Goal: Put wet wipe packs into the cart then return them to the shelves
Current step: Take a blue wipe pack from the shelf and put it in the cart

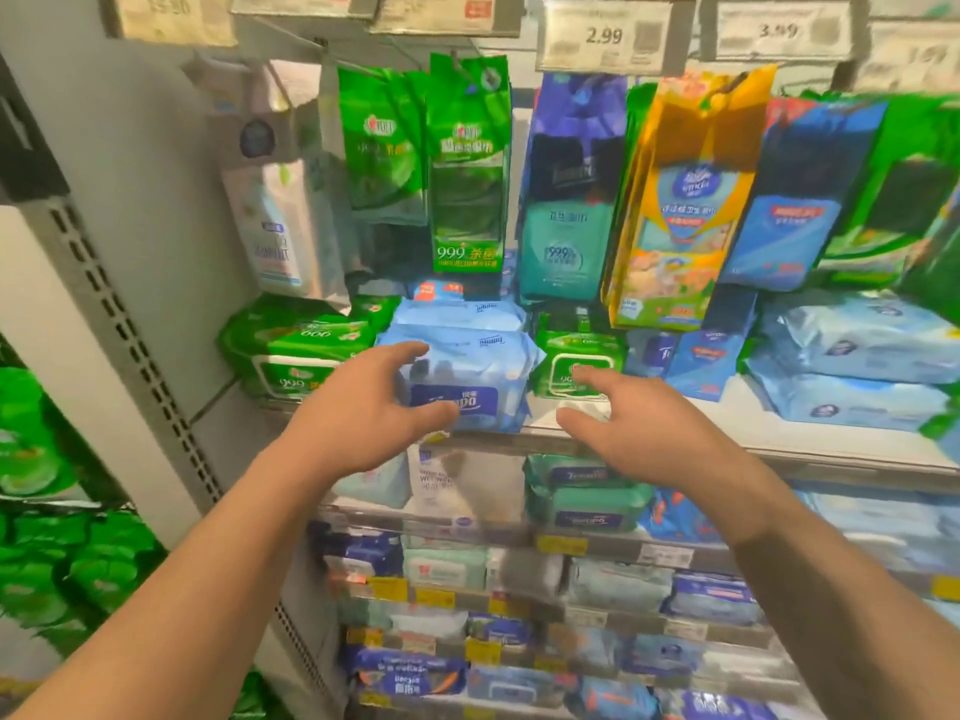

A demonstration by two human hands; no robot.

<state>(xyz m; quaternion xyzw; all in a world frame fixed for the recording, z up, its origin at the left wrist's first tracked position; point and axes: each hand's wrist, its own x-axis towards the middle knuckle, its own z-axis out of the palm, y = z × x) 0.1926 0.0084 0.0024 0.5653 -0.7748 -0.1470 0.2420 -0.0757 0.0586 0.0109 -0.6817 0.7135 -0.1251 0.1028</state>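
Both hands are open w/ fingers spread, holding nothing: left hand point(371, 407) just in front of the light-blue wipe pack point(462, 379), right hand point(631, 426) near its right side, by the green pack point(579, 368). The blue pack lies on the shelf point(675, 433), atop a stack, another pack behind it. No cart in view (can't tell which phase). To lift it, probably clamp both short ends evenly; soft film may sag.

On the shelf point(727, 407), a stack of wet wipe packs point(467, 366) lies between two lidded packs point(291, 356) point(576, 366), with hanging packs point(467, 163) above and both hands point(363, 413) point(639, 428) before it.
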